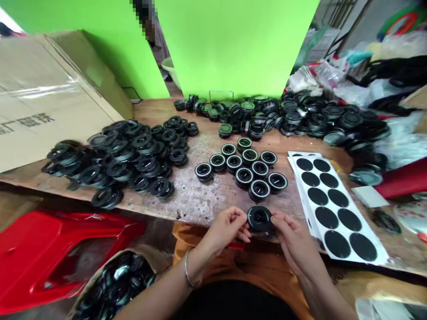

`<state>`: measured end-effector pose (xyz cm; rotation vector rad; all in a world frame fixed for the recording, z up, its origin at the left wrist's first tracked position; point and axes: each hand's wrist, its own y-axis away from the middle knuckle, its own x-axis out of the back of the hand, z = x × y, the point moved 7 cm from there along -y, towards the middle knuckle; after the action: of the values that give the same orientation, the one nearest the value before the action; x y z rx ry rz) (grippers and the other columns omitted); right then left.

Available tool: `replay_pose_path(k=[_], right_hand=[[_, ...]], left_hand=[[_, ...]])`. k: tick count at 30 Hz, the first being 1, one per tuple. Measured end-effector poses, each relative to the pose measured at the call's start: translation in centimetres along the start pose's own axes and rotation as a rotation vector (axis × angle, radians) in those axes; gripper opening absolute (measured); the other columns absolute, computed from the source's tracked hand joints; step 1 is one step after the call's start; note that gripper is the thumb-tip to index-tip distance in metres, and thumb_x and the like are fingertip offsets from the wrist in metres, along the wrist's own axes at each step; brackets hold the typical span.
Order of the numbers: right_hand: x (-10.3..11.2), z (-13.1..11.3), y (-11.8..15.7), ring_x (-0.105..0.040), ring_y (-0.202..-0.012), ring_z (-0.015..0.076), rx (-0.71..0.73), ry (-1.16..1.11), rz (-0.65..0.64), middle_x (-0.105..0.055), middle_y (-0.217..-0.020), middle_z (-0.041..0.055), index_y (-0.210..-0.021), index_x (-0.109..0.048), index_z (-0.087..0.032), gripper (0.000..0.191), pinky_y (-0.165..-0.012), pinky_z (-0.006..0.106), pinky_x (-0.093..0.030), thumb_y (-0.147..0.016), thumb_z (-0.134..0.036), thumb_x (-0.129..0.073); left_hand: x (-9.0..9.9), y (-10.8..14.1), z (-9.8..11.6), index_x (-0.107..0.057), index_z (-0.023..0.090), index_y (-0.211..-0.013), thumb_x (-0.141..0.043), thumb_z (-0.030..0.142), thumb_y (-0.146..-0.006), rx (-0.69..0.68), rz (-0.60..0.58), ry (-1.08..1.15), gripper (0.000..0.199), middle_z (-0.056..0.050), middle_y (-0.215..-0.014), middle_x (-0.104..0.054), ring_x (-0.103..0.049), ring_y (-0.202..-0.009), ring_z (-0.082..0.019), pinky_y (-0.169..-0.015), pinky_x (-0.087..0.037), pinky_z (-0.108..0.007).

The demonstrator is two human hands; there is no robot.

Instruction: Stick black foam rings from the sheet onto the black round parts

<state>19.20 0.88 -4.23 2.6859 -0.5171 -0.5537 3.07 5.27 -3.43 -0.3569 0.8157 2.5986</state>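
A round black part (259, 218) with a hole in its middle is held at the table's front edge. My left hand (230, 226) pinches its left rim, and my right hand (289, 229) grips its right rim between thumb and fingers. Just beyond it stands a group of black round parts with pale rings (259, 190). To the right lie white sheets (308, 205) bearing black round stickers (337, 243). On the left, black ring-topped parts (162, 188) are piled up.
More black parts (292, 119) are heaped along the table's (196, 200) back. A cardboard box (50, 89) leans at the left, beyond a red stool (30, 253). Below the table sits a sack of black parts (116, 280). Plastic bags (400, 133) lie at the right.
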Motion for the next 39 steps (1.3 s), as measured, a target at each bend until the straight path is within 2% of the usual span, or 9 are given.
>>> replay_pose_path(k=[10,20,25,29,35,39], right_hand=[[-0.8,0.0,0.1,-0.056,-0.094,0.0164,0.036,0.019,0.018,-0.067,-0.093,0.0009,-0.083,-0.072,-0.02,0.016,-0.087,0.024,-0.043,-0.073,-0.031,-0.076],[-1.5,-0.6,0.5,-0.059,-0.087,0.0174,0.046,0.055,0.034,-0.067,-0.091,0.0016,-0.076,-0.069,-0.02,0.011,-0.08,0.026,-0.047,-0.073,-0.03,-0.073],[-1.2,-0.3,0.5,-0.059,-0.091,0.0185,0.072,0.092,0.037,-0.066,-0.093,0.0028,-0.074,-0.066,-0.019,0.012,-0.081,0.026,-0.047,-0.075,-0.03,-0.071],[-0.9,-0.1,0.4,-0.058,-0.095,0.0199,0.09,0.132,0.057,-0.066,-0.095,0.0041,-0.07,-0.062,-0.019,0.016,-0.08,0.027,-0.047,-0.074,-0.032,-0.07],[-0.6,0.0,0.4,-0.06,-0.089,0.0194,0.111,0.161,0.078,-0.065,-0.101,0.0043,-0.067,-0.059,-0.019,0.02,-0.077,0.028,-0.048,-0.074,-0.035,-0.069],[-0.8,-0.7,0.6,-0.058,-0.088,0.0186,0.196,0.318,0.086,-0.063,-0.102,0.0045,-0.069,-0.056,-0.019,0.021,-0.077,0.029,-0.045,-0.079,-0.035,-0.064]], left_hand=[[0.1,-0.3,-0.6,-0.05,0.013,-0.083,-0.077,0.045,-0.069,0.055,-0.054,0.11,0.044,0.0,-0.066,-0.061,-0.065,-0.054,-0.013,-0.053,-0.055,-0.022],[0.1,-0.3,-0.7,-0.051,0.013,-0.082,-0.077,0.045,-0.07,0.055,-0.069,0.113,0.043,0.0,-0.066,-0.061,-0.065,-0.054,-0.013,-0.053,-0.056,-0.023],[0.1,-0.2,-0.6,-0.05,0.014,-0.083,-0.077,0.046,-0.069,0.061,-0.071,0.109,0.045,0.0,-0.066,-0.061,-0.065,-0.054,-0.013,-0.053,-0.056,-0.022],[0.0,-0.1,-0.3,-0.05,0.014,-0.083,-0.076,0.05,-0.07,0.045,-0.065,0.087,0.046,0.0,-0.066,-0.061,-0.066,-0.055,-0.013,-0.053,-0.056,-0.022],[0.1,-0.4,0.0,-0.05,0.014,-0.082,-0.076,0.05,-0.069,-0.019,-0.037,0.002,0.046,0.0,-0.065,-0.061,-0.067,-0.055,-0.014,-0.051,-0.055,-0.022],[0.0,-0.8,-0.1,-0.046,0.016,-0.083,-0.075,0.048,-0.069,-0.016,-0.027,-0.008,0.045,0.003,-0.062,-0.059,-0.066,-0.053,-0.016,-0.049,-0.056,-0.024]])
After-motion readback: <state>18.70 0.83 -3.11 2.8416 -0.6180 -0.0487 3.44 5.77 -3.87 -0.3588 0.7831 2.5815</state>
